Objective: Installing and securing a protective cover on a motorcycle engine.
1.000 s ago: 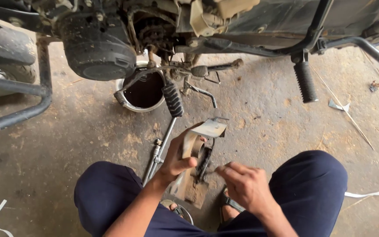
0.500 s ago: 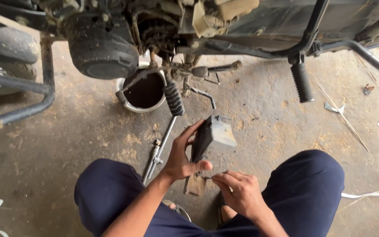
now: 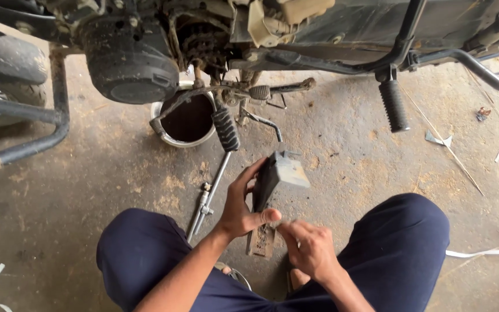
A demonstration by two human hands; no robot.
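From the head view I see my left hand (image 3: 242, 209) raised between my knees, fingers curled around a dark, wedge-shaped metal part (image 3: 275, 178), thumb pressed across its lower end. The part stands tilted, its grey flat face turned right, above the concrete floor (image 3: 353, 150). My right hand (image 3: 307, 247) sits just below, fingertips pinched at the part's bottom edge; what they hold, I cannot tell.
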